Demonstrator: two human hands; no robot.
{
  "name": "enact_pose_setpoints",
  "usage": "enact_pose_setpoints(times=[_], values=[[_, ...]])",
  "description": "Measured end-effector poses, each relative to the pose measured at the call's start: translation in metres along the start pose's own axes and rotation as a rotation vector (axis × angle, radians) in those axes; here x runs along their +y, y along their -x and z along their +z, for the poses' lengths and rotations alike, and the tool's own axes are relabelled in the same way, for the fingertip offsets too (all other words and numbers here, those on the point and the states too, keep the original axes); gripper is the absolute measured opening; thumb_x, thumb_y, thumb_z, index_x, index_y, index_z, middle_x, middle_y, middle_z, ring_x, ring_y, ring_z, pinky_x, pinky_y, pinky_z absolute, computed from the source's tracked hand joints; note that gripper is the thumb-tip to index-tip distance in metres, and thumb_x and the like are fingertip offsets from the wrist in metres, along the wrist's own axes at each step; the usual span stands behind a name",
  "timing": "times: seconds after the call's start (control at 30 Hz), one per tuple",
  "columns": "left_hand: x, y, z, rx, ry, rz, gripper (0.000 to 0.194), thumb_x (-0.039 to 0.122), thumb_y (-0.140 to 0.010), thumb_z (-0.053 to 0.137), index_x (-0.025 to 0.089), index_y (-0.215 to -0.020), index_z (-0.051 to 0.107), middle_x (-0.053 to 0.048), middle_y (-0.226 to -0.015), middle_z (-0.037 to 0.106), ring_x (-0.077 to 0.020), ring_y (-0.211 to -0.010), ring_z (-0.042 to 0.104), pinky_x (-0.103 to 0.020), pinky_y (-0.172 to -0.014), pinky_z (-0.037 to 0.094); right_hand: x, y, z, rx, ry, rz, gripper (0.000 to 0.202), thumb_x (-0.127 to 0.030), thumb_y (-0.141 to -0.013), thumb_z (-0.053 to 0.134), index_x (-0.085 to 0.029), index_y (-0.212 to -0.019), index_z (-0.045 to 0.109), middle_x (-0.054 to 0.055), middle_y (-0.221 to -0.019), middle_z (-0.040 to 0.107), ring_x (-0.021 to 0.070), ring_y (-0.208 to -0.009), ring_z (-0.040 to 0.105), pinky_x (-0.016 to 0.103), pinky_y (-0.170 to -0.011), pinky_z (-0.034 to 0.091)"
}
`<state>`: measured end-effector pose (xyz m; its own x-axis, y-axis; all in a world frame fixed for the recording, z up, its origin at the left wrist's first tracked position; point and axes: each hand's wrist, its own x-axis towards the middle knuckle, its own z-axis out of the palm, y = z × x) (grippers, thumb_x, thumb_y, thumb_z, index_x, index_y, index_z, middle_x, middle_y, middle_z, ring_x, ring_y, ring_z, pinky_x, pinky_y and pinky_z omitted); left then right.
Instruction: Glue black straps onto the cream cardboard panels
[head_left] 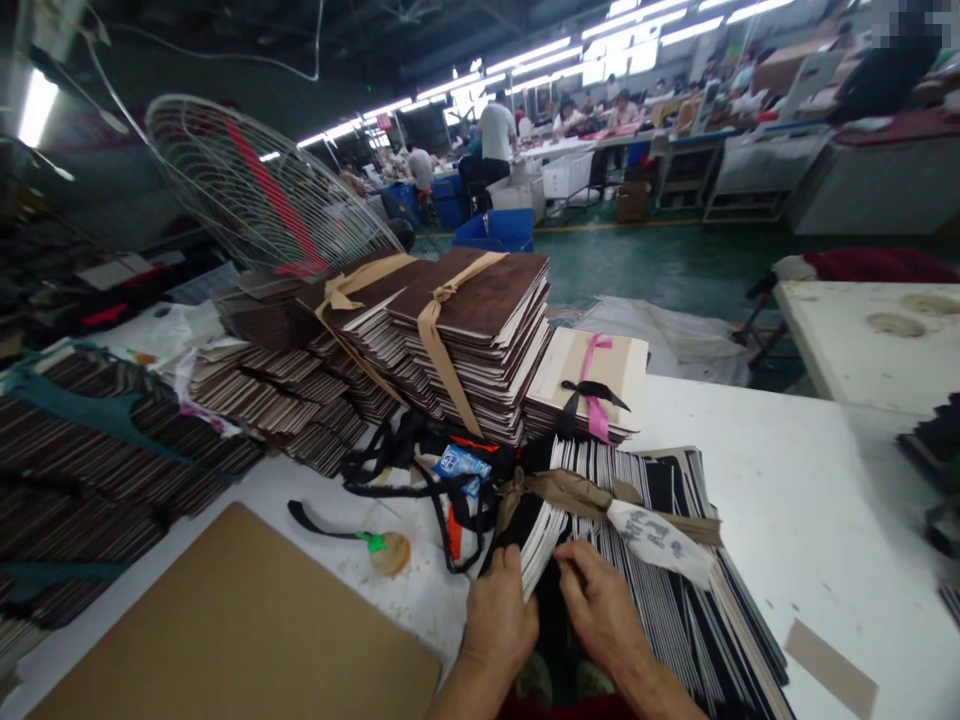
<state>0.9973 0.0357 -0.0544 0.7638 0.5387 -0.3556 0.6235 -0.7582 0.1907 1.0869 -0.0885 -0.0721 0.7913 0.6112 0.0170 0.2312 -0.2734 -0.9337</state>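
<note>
A bundle of thin black-and-white panels (622, 580) lies at the table edge before me, tied round with a brown cloth strip (566, 492). A white tag (660, 540) with handwriting hangs on the strip. My left hand (504, 605) is closed round the near end of the leftmost panels, thumb toward the middle. Just right of it, my right hand (600, 595) has its fingers curled and pinched at the bundle's near edge; what lies between those fingertips is hidden. Dark material shows between the two hands.
Brown panel stacks tied with tan strips (457, 345) stand behind, beside a cream stack (622, 365) with a pink ribbon. A glue-stained pot (391, 553), brown board (240, 620), tangled black straps (390, 490) and a blue packet (463, 465) lie left. A large fan (262, 190) stands behind.
</note>
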Motion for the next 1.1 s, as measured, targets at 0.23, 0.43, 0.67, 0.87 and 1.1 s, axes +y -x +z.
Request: enact_pose_setpoints(times=[0.23,0.43,0.67,0.87,1.1], values=[[-0.018,-0.005,-0.041,-0.044,-0.057,0.158,0.033,0.018,-0.077,0.049,0.018,-0.11,0.058,-0.013,-0.111,0.069,-0.0324,-0.098,0.069,-0.041,-0.081,0.052,0.01,-0.056,-0.013,0.03,0.319,-0.258,0.034,-0.012,-0.088,0.041,-0.019,-0.107,0.069,0.009,-0.112,0.068,0.0233,-0.11,0.06,0.04,-0.101,0.047],[-0.018,-0.007,-0.079,-0.118,-0.079,0.214,0.028,0.021,-0.074,0.054,0.022,-0.101,0.061,-0.01,-0.105,0.073,-0.0301,-0.099,0.07,-0.038,-0.083,0.052,0.028,-0.073,-0.006,0.071,0.432,-0.291,0.043,-0.011,-0.089,0.042,-0.016,-0.124,0.066,0.011,-0.122,0.065,0.0238,-0.116,0.057,0.041,-0.103,0.047],[-0.004,-0.022,-0.136,-0.21,-0.312,0.364,0.031,0.023,-0.072,0.059,0.019,-0.103,0.062,-0.013,-0.103,0.074,-0.0347,-0.096,0.071,-0.043,-0.081,0.057,0.048,-0.076,-0.003,0.169,0.48,-0.275,0.048,-0.018,-0.094,0.036,-0.014,-0.136,0.058,0.014,-0.139,0.057,0.0249,-0.129,0.051,0.045,-0.111,0.041],[0.024,-0.032,-0.167,-0.311,-0.469,0.426,0.04,0.025,-0.066,0.066,0.014,-0.105,0.066,-0.018,-0.1,0.075,-0.0376,-0.094,0.072,-0.045,-0.08,0.058,0.055,-0.076,-0.005,0.25,0.467,-0.207,0.048,-0.025,-0.098,0.031,-0.014,-0.134,0.06,0.015,-0.138,0.057,0.0256,-0.131,0.05,0.045,-0.111,0.04],[0.021,-0.021,-0.131,-0.322,-0.492,0.426,0.041,0.023,-0.069,0.064,0.014,-0.109,0.062,-0.017,-0.102,0.074,-0.0353,-0.092,0.072,-0.046,-0.08,0.059,0.027,-0.087,-0.015,0.087,0.516,-0.072,0.049,-0.041,-0.098,0.042,-0.01,-0.131,0.059,0.016,-0.133,0.06,0.0278,-0.125,0.054,0.041,-0.109,0.04]])
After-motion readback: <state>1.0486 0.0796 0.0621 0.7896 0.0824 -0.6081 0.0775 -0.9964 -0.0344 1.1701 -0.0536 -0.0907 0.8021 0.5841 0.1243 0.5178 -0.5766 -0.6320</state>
